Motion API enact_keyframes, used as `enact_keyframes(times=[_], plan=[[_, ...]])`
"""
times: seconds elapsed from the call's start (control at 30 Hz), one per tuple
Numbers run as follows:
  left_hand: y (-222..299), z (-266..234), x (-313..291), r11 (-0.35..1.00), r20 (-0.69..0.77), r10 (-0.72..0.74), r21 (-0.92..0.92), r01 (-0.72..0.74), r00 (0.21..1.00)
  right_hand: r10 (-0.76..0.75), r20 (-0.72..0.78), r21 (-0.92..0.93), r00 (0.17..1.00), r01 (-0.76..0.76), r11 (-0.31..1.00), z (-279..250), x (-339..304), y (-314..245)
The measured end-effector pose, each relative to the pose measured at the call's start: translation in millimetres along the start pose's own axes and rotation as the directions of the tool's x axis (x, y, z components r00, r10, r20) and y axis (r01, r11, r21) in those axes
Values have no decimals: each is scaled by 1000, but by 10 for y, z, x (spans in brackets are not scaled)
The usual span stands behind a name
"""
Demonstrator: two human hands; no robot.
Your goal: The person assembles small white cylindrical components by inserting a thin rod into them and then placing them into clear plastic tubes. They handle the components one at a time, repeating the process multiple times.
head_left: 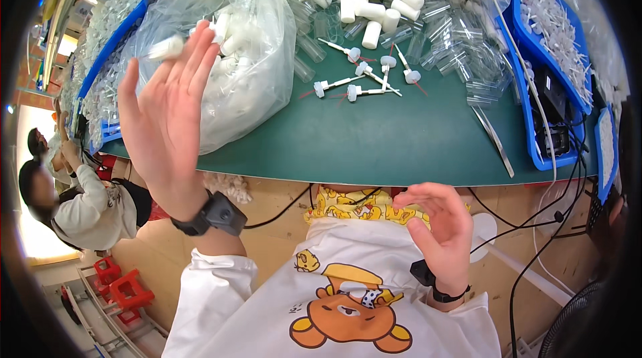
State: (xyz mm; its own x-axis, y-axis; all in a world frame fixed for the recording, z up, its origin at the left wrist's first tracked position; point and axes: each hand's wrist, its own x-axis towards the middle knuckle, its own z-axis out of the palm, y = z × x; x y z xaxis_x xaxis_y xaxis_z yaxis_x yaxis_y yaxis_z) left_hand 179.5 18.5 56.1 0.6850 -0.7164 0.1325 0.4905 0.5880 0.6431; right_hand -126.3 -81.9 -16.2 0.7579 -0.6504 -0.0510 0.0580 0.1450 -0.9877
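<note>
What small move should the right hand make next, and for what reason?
Probably the right hand should reach forward to the nearest white stem with a pale cap: it looks empty, short of the green tabletop where that piece lies loose. The left hand is raised by the clear plastic bag, a blurred white cylinder near its fingers.
</note>
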Motion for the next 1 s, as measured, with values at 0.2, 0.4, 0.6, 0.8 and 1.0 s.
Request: enact_keyframes(times=[0.2,0.4,0.6,0.8,1.0], plan=[[-228,39,-129,958,29,50,280,-56,998,-250,186,-575,950,311,756,167,326,-19],[-998,201,-284,162,250,86,952,-261,965,-410,274,-860,870,412,300,442,1033,105],[-1125,162,-234,150,192,71,968,-201,979,-384,181,-770,905,374,517,486,1094,187],[-1198,208,-205,131,193,29,972,-196,981,-399,121,-747,909,348,567,405,1027,218],[-1086,638,55,-6,373,-62,927,-374,926,-479,95,-759,873,375,532,381,981,190]])
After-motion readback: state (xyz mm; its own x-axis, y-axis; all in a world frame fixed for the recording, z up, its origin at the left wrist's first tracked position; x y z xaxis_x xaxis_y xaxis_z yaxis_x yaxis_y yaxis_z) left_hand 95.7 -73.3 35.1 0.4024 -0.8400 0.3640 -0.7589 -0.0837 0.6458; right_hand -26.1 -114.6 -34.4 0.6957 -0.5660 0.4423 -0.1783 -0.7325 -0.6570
